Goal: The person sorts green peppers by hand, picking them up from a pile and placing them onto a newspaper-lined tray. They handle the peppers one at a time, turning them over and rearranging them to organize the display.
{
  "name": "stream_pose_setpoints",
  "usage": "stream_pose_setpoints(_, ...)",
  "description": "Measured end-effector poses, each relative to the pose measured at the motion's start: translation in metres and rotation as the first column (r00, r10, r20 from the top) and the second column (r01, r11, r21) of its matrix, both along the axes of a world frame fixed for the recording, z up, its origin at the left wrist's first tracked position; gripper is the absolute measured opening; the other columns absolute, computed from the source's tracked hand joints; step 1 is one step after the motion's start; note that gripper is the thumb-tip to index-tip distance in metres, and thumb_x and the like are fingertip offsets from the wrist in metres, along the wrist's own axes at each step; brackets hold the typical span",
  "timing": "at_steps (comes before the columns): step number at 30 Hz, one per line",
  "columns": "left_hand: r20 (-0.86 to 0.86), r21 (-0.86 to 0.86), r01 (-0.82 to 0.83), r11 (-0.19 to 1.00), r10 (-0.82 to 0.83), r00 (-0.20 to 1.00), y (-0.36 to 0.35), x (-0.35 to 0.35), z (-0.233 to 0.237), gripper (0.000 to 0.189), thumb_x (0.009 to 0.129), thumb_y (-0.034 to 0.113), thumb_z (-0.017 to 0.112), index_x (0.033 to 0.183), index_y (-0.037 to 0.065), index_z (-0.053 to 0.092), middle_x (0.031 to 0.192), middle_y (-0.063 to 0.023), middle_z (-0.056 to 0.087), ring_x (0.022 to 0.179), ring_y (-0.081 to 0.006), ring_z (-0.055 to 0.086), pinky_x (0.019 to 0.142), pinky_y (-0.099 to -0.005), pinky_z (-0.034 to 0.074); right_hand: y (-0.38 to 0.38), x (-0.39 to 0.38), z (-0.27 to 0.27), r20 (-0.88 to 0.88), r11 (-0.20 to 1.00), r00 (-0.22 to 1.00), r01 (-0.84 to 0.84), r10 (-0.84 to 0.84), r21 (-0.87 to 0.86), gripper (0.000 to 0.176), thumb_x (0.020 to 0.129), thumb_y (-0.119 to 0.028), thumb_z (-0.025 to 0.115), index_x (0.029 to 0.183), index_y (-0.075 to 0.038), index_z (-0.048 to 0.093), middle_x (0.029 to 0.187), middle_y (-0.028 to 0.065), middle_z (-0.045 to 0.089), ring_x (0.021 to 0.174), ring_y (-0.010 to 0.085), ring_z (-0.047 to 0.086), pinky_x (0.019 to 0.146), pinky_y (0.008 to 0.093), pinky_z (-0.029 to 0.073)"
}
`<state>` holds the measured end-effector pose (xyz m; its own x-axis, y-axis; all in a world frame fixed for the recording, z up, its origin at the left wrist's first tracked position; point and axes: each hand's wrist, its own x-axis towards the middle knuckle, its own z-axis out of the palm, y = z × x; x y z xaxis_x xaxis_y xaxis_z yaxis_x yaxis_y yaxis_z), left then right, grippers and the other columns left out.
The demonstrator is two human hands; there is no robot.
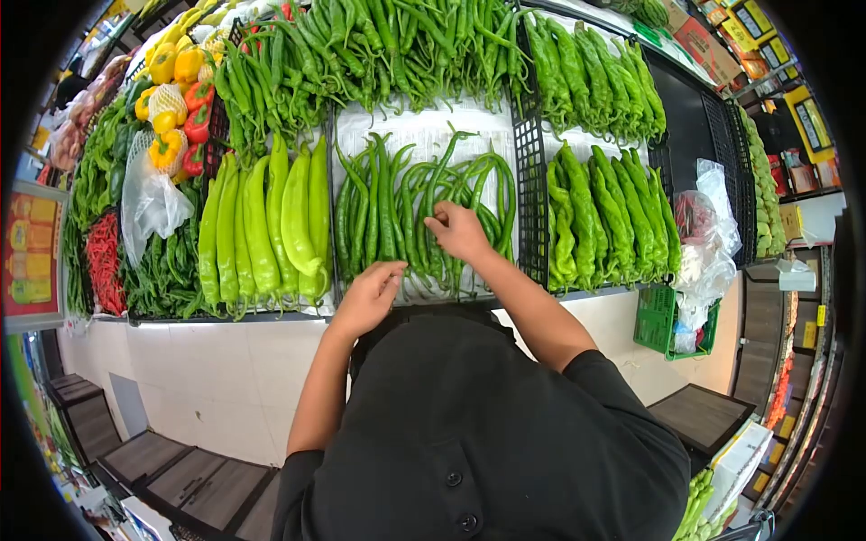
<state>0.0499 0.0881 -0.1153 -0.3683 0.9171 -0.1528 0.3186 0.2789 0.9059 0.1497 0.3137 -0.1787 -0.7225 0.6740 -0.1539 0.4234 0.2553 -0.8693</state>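
My right hand [460, 231] is over the middle crate, its fingers closed on a long green chili pepper [440, 173] whose curved stem points up and right. My left hand [368, 293] rests at the crate's front edge by the tips of the chili peppers, thumb a little apart from the fingers, with nothing visible in it. Beneath and beside both hands lie long dark green chili peppers [372, 203], fairly straight on the left and curving across one another on the right. White paper lining [428, 126] shows behind them.
Pale green peppers [259, 225] lie to the left and wrinkled green peppers [613, 216] to the right, past a black crate wall [532, 171]. More green chilies [388, 50] are heaped behind. A green basket [654, 316] with plastic bags stands at the right.
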Motion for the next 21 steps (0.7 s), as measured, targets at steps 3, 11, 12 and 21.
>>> stream_pose_setpoints(3,-0.024,0.02,-0.01,1.0,0.011,1.0,0.004,-0.005,0.008,0.029,0.099,0.01,0.057,0.125,0.003,0.065,0.11,-0.0117,0.066,0.094,-0.0229,0.064,0.082,-0.0323,0.05,0.004,0.003,0.001,0.063,0.996,0.997,-0.042,0.037,0.082,0.027,0.088,-0.023,0.074,0.097,0.002,0.067,0.078,0.0201,0.069,0.072,0.0349,0.07,0.067,0.0424,0.053)
stream_pose_setpoints(11,-0.307,0.249,0.024,0.968,0.056,0.95,0.033,-0.064,0.071,0.023,0.097,0.008,0.058,0.117,0.002,0.066,0.107,-0.0146,0.067,0.096,-0.0281,0.065,0.084,-0.0354,0.051,0.003,0.032,0.043,-0.001,0.994,0.998,-0.059,0.06,0.092,0.043,0.093,-0.024,0.071,0.126,0.0,0.059,0.086,0.0147,0.072,0.072,0.028,0.069,0.067,0.0391,0.053)
stream_pose_setpoints(12,-0.344,0.282,0.015,0.959,0.086,0.935,0.04,-0.079,0.082,0.022,0.097,0.008,0.058,0.116,0.001,0.067,0.106,-0.0147,0.068,0.098,-0.0282,0.065,0.086,-0.0354,0.051,0.003,0.038,0.047,-0.005,0.996,0.997,-0.072,0.072,0.059,0.045,0.093,-0.024,0.07,0.13,0.0,0.057,0.087,0.0137,0.072,0.073,0.0261,0.068,0.067,0.0385,0.053)
stream_pose_setpoints(21,-0.545,0.341,-0.256,0.905,0.412,0.73,0.148,-0.243,0.147,0.026,0.094,0.013,0.057,0.115,0.003,0.068,0.097,-0.0143,0.072,0.089,-0.0254,0.07,0.081,-0.0359,0.054,-0.009,0.087,0.062,-0.037,0.994,0.994,-0.102,0.101,-0.037,0.044,0.093,-0.015,0.067,0.133,0.0,0.055,0.097,0.012,0.07,0.072,0.0197,0.065,0.068,0.0348,0.052)
